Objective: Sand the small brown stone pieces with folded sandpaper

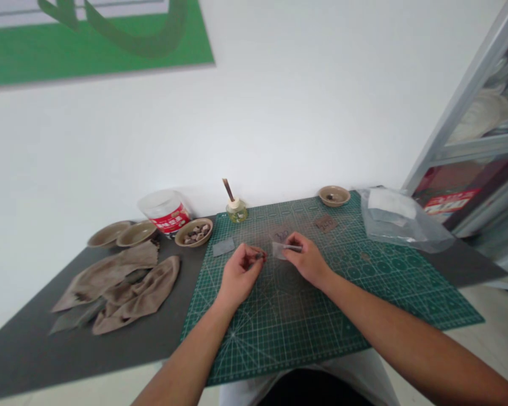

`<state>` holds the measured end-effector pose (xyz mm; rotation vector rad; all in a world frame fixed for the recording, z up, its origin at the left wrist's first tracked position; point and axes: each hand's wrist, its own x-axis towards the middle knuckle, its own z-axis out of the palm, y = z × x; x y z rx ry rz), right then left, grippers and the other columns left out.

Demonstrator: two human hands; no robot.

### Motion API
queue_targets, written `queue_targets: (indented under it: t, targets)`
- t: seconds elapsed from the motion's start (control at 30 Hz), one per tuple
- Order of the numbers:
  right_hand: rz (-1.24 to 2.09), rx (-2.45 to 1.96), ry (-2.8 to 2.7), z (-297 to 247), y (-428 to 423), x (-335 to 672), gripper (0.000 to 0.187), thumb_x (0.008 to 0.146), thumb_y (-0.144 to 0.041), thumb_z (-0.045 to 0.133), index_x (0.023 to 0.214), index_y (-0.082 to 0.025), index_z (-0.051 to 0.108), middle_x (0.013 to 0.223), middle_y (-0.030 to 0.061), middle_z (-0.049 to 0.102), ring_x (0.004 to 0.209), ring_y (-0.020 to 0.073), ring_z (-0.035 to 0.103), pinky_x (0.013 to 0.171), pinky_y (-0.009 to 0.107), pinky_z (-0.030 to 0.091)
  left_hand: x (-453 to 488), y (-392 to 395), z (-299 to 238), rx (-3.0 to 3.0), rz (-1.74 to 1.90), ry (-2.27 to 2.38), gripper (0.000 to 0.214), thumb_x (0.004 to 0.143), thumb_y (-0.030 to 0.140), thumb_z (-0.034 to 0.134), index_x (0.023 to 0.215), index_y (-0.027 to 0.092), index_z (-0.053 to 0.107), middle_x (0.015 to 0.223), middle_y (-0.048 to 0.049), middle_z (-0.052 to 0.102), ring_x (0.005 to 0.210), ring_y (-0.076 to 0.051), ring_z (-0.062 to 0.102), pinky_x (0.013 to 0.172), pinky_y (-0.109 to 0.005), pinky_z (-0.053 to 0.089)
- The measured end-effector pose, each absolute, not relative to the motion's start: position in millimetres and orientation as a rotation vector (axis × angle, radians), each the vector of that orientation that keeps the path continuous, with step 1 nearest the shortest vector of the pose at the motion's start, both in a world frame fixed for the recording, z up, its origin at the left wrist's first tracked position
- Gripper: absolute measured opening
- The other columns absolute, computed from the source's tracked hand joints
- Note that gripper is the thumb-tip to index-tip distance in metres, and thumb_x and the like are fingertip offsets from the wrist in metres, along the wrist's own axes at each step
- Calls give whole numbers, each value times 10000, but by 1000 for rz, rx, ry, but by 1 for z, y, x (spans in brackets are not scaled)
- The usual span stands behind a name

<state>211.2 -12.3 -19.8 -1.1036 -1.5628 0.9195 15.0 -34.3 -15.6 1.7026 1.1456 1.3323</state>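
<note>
Dark piece [259,256] in left hand [240,272], pale sheet [278,251] in right hand [306,259]

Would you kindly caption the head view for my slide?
Above a green gridded cutting mat, the left hand pinches a small dark piece and the right hand a thin pale sheet.

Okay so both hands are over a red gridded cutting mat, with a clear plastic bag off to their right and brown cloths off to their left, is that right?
Not quite: the gridded cutting mat is green, not red, as the head view shows. Both the left hand and right hand are over it, with the clear plastic bag and brown cloths where you said.
</note>
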Motion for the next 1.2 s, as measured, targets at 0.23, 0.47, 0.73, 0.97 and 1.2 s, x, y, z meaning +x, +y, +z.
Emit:
queue_targets:
  t: [0.23, 0.47, 0.73, 0.97, 1.2]
  targets:
    - [1572, -674, -1289, -22, -16, 209, 181, 727, -250, 657, 747, -212, 481, 856, 40, 689, 761, 179, 654, 738, 317, 513, 16, -33, -18, 1701, 1176, 1238, 88, 768, 216, 663, 801, 191, 586, 674, 34, 586, 604, -116, 542, 570, -217, 424]
    - [1375, -843, -1453, -16, -13, 213, 155, 737, -276, 701, 772, -187, 580, 662, -43, 552, 597, 112, 507, 562, 222, 394, 17, -31, -15, 1510, 1184, 1148, 154, 726, 240, 723, 794, 175, 601, 782, -25, 711, 718, -161, 662, 653, -258, 509]
    - [1381, -738, -1434, -19, -14, 207, 420, 725, -263, 754, 1091, -218, 554, 846, -5, 667, 719, 150, 608, 661, 269, 476, 16, -34, -9, 1472, 1095, 1122, 287, 700, 197, 760, 977, 174, 688, 810, -16, 729, 708, -145, 658, 668, -247, 514]
    - [1226, -852, -1675, -19, -13, 211, 131, 776, -278, 714, 839, -168, 686, 755, -3, 674, 678, 134, 584, 643, 249, 430, 19, -34, -7, 1457, 1081, 1085, 224, 650, 182, 801, 803, 164, 639, 633, 45, 639, 555, -100, 574, 544, -206, 471]
    - [1190, -893, -1725, -20, -13, 212, 162, 803, -305, 683, 883, -171, 726, 781, 2, 700, 713, 150, 600, 667, 250, 433, 17, -35, -7, 1451, 1028, 1060, 173, 706, 192, 760, 840, 156, 657, 700, 13, 690, 620, -115, 619, 613, -222, 488]
